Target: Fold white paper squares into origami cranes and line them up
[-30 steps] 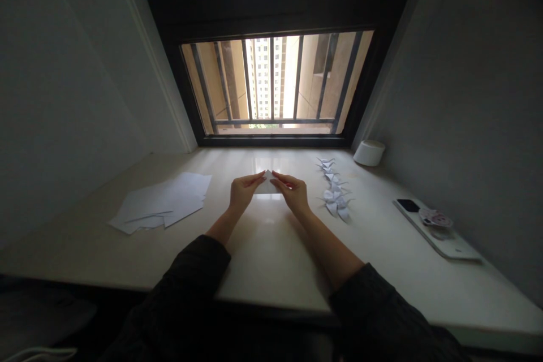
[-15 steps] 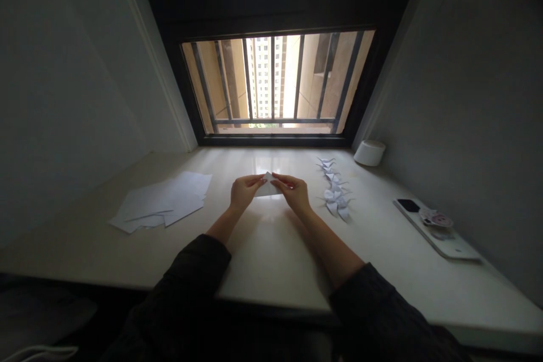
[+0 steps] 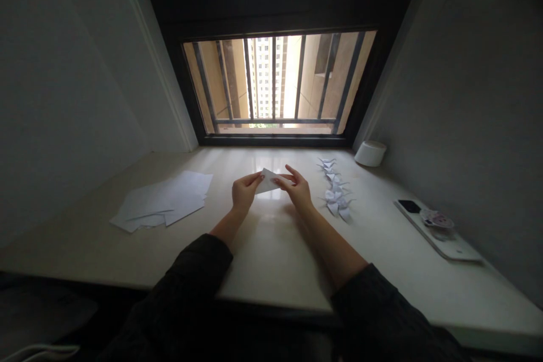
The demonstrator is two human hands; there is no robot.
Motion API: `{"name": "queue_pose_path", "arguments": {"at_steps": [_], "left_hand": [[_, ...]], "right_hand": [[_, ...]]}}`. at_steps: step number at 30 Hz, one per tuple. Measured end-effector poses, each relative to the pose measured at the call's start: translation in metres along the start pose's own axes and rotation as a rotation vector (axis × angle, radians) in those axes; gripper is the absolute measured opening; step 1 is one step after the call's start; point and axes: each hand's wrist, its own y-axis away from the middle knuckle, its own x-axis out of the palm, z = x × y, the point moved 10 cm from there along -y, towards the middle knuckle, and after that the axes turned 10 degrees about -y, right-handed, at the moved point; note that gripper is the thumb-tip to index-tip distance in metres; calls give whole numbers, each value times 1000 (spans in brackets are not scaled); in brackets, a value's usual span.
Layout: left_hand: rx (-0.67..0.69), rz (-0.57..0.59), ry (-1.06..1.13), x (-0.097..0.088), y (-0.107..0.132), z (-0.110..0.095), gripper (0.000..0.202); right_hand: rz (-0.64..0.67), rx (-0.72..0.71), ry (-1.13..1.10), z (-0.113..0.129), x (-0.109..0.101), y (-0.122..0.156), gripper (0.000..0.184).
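Note:
Between my two hands, just above the white sill, is a small folded piece of white paper (image 3: 267, 181). My left hand (image 3: 244, 189) pinches its left edge between thumb and fingers. On the other side my right hand (image 3: 297, 186) grips the paper's right edge with the thumb in front, one finger raised away from it. The paper is tilted, its top corner pointing up and slightly left. To the right of my right hand stands a row of several folded paper cranes (image 3: 336, 189). The fold details of the held paper are too small to tell.
A loose stack of white paper sheets (image 3: 165, 201) lies at the left. On the right, a white phone (image 3: 453, 248) with a round grip (image 3: 436, 218) lies by the wall. A white cup-like object (image 3: 370, 154) sits near the barred window (image 3: 275, 138).
The paper has turned, its right side rising and its top corner shifting slightly left. My right hand has lifted one finger off it. The cranes and sheets are unmoved.

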Motion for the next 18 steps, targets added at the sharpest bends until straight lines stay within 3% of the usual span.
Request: {"name": "queue_pose_path", "arguments": {"at_steps": [4,7,11,18], "left_hand": [[-121,-90,177,3,6,16,36],[-179,-102,253,9,12,21,37],[-203,-79,307,16,16,20,38],[-187,-75,242,18,18,16,34]], "right_hand": [[54,226,-129,-22,10,5,45],[114,300,-152,-30,21,12,35],[63,293,-212,-33,24,16,35],[-44,160,-189,-26,14,14,33]]}}
